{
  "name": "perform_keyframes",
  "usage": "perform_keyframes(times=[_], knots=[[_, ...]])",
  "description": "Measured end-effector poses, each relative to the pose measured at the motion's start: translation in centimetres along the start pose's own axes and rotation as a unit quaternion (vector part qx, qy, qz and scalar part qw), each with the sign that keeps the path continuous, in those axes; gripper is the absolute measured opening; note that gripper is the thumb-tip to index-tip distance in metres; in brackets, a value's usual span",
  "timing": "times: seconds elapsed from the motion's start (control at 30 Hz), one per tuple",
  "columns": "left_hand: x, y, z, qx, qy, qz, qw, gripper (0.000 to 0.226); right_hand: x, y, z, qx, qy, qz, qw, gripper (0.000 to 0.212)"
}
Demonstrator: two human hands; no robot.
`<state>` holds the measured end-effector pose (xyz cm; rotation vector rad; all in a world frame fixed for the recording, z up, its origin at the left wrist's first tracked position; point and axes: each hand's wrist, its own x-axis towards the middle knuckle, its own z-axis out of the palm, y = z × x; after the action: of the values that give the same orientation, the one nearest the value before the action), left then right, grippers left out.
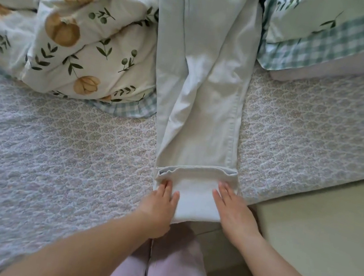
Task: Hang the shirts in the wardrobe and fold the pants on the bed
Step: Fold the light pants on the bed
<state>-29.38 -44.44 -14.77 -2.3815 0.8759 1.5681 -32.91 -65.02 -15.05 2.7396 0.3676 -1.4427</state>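
Pale, almost white pants [206, 94] are laid lengthwise on the bed [57, 143], running from the top centre of the frame down to the lower centre, one leg stacked on the other. At the near end a first short fold is turned over, and its cuff edge is seen lying across the legs just above the hands. The left hand [161, 203] is laid flat on the left side of that fold, with fingers straight and close together. The right hand [233, 211] is spread flat on the right side, fingers straight. Nothing is gripped by either hand; the fold is only pressed down.

The folding is judged to be at an early stage: one turn is made, and most of the length is left to be folded up toward the top of the frame. No shirts and no wardrobe are shown, so that half of the task cannot be assessed.

The fold is placed at a corner of the quilted bed, and its near edge appears to overhang slightly above the person's pink-clad legs [171, 266]. Room alongside the pants is limited higher up. A bunched floral duvet [74, 27] is pressed against their left side in the upper left, and a gingham-trimmed pillow [320, 40] is close by in the upper right. Bare quilt is available left of the hands. At the lower right the bed gives way to a pale surface [316, 229] beside it.
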Motion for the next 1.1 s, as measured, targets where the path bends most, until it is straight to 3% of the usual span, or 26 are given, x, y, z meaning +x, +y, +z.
perform_keyframes(times=[0.1, 0.2, 0.3, 0.4, 0.53, 0.7, 0.77, 0.83, 0.97, 1.03, 1.1], knots=[[0.1, -0.1, -2.2, -0.020, 0.005, -0.026, 0.999, 0.082, 0.1, 0.1, -0.6, -0.012, 0.009, -0.015, 1.000, 0.074], [1.1, -1.3, -6.6, -0.112, 0.136, -0.079, 0.981, 0.049, 0.5, 0.4, -2.7, -0.007, 0.052, -0.019, 0.998, 0.070], [2.8, -3.8, -11.3, -0.296, 0.265, -0.162, 0.904, 0.032, 2.6, 1.4, -6.6, 0.088, 0.148, 0.045, 0.984, 0.046], [5.2, -6.7, -15.6, -0.448, 0.322, -0.205, 0.808, 0.031, 6.1, 2.6, -10.6, 0.230, 0.232, 0.112, 0.938, 0.029], [8.9, -10.4, -20.4, -0.530, 0.331, -0.234, 0.745, 0.039, 11.5, 4.8, -15.2, 0.328, 0.266, 0.136, 0.896, 0.029], [13.2, -12.2, -24.7, -0.649, 0.319, -0.219, 0.655, 0.043, 16.7, 6.7, -18.9, 0.317, 0.312, 0.118, 0.887, 0.037], [14.2, -11.9, -25.9, -0.660, 0.307, -0.206, 0.654, 0.046, 17.9, 6.9, -19.8, 0.303, 0.322, 0.110, 0.890, 0.040], [14.7, -11.8, -27.0, -0.652, 0.339, -0.202, 0.648, 0.032, 18.4, 6.8, -20.5, 0.297, 0.329, 0.098, 0.891, 0.042], [12.6, -14.1, -28.4, -0.527, 0.520, -0.244, 0.626, 0.029, 18.9, 6.8, -21.2, 0.245, 0.363, 0.107, 0.893, 0.054], [11.7, -16.1, -27.4, -0.449, 0.549, -0.274, 0.650, 0.024, 19.4, 7.2, -21.0, 0.216, 0.302, 0.119, 0.921, 0.064], [12.0, -17.4, -25.8, -0.418, 0.527, -0.294, 0.679, 0.021, 20.3, 7.7, -20.7, 0.196, 0.216, 0.117, 0.949, 0.069]])
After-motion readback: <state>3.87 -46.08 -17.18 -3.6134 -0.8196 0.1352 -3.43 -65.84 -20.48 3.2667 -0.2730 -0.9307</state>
